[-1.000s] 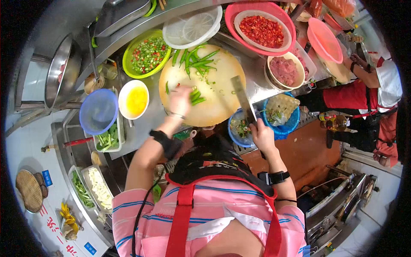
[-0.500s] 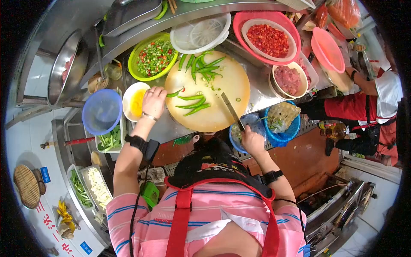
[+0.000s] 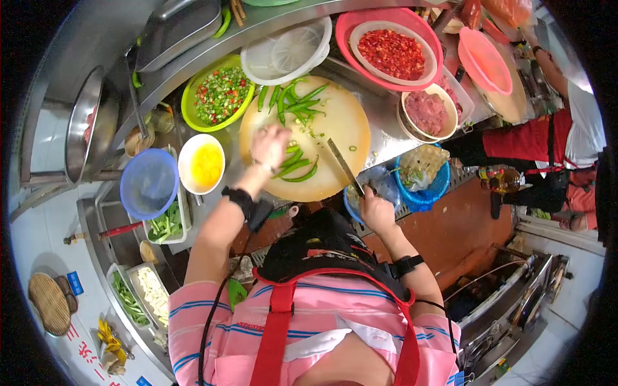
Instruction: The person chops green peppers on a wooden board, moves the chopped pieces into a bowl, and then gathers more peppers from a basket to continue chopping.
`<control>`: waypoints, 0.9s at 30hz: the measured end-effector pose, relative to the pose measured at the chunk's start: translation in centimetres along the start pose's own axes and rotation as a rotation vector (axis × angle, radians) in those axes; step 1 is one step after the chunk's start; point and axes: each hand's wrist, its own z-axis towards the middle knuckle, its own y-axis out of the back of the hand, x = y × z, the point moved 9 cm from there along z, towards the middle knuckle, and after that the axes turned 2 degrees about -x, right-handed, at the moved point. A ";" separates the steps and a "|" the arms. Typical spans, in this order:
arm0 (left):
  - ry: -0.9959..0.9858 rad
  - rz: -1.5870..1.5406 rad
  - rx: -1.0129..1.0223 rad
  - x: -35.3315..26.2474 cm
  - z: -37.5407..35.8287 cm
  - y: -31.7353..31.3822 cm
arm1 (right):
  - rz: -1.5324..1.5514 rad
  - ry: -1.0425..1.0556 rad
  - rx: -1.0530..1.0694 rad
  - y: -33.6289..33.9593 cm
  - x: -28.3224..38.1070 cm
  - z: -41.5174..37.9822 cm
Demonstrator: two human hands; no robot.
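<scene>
In the head view, the left hand [image 3: 270, 145] is blurred over the left part of a pale, round chopping board [image 3: 351, 122]; whether its fingers are apart or together on something, I cannot tell. Just beside it, to its right and nearer the person, lie a few long, whole green chili peppers [image 3: 294, 167]. Beyond it on the board rests a loose pile of green chili peppers [image 3: 302, 105]. The right hand [image 3: 378, 213] is wrapped around the handle of a grey metal cleaver [image 3: 344, 164], its blade reaching away from that hand and leftward over the board. Left of the left hand, a round white bowl [image 3: 196, 186] of yellow egg sits on the steel worktop [image 3: 384, 122]; farther beyond that hand, a yellow-green plastic basket [image 3: 190, 112] holds chopped green and red peppers. Near the right hand, on its right, is a round blue bin [image 3: 421, 202].
</scene>
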 end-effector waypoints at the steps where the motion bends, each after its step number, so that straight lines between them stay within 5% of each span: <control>1: 0.116 0.110 0.188 2.9 0.9 -2.5 | -0.004 -0.015 0.006 0.1 0.0 0.0; 7: -0.075 0.193 0.380 5.2 3.9 -5.2 | -0.029 -0.053 -0.022 -0.1 0.2 -0.4; 12: -0.296 0.044 0.016 -0.2 3.2 3.2 | 0.009 -0.054 0.062 -1.3 -0.1 -0.4; 17: -0.035 -0.015 0.400 -4.7 -3.5 1.0 | -0.009 -0.031 0.066 -0.8 0.0 0.0; 21: 0.053 -0.038 0.322 -5.9 -6.4 -3.0 | -0.032 -0.015 0.051 -0.4 0.0 0.4; 27: 0.031 -0.071 0.085 -6.6 -6.1 0.5 | -0.009 0.007 0.038 -0.5 -0.2 0.3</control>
